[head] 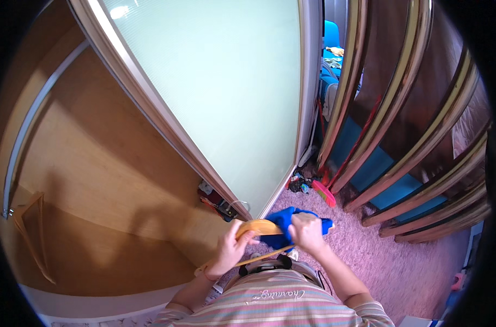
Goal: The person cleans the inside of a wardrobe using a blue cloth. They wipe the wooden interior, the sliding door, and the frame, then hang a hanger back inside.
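Note:
My left hand (pixel 227 247) is closed round a wooden clothes hanger (pixel 260 226) by its broad curved shoulder, in front of my waist. A thin bar of the hanger runs below, from near my left wrist towards my right hand. A bright blue garment (pixel 277 241) hangs bunched at the hanger's other side, and my right hand (pixel 306 231) grips its fabric. The hanger's hook (pixel 243 203) points away from me, near the foot of the glass panel. The part of the hanger behind the cloth is hidden.
On the left is an open wooden wardrobe with a metal rail (pixel 31 110) and an empty hanger (pixel 35 237). A frosted glass door (pixel 227 90) stands ahead. To the right are curved wooden slats (pixel 399 118), a pink brush (pixel 324 193) and a dark bag (pixel 298 184) on the floor.

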The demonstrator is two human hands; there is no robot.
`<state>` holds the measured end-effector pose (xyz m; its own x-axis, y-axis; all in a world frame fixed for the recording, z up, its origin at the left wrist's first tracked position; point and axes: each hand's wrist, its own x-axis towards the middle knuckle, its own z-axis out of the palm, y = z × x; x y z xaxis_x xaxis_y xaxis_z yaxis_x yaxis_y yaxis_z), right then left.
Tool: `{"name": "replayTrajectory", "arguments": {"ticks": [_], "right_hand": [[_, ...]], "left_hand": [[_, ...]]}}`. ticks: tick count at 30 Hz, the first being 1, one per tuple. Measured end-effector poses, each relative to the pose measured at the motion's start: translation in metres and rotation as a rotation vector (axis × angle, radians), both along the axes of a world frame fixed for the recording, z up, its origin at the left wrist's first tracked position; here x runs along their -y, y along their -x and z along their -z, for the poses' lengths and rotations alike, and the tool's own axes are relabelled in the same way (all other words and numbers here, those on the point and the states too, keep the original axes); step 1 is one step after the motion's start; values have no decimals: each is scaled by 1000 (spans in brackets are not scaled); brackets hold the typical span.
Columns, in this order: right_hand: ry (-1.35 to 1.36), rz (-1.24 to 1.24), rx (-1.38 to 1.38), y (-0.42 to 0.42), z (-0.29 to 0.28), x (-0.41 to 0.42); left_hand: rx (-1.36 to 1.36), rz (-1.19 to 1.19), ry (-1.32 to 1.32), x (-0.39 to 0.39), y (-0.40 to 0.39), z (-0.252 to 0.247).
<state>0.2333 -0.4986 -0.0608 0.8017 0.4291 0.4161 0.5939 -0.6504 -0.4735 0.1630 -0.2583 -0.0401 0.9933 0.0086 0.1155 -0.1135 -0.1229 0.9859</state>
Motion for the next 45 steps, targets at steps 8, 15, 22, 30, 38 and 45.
{"name": "replayTrajectory", "arguments": {"ticks": [8, 15, 22, 30, 38, 45], "right_hand": [[26, 235, -34, -21, 33, 37], [-172, -60, -41, 12, -3, -58], [-56, -182, -82, -6, -1, -46], [-64, -206, -129, -5, -2, -53], [-275, -383, -341, -13, -11, -53], [-389, -431, -491, -14, -12, -55]], "left_hand": [[70, -88, -124, -25, -1, -25], [144, -35, -552, 14, 2, -7], [-127, 47, -31, 3, 0, -11], [-4, 44, -298, -1, -3, 3], [90, 54, -314, -5, -7, -20], [-29, 63, -279, -5, -5, -21]]}}
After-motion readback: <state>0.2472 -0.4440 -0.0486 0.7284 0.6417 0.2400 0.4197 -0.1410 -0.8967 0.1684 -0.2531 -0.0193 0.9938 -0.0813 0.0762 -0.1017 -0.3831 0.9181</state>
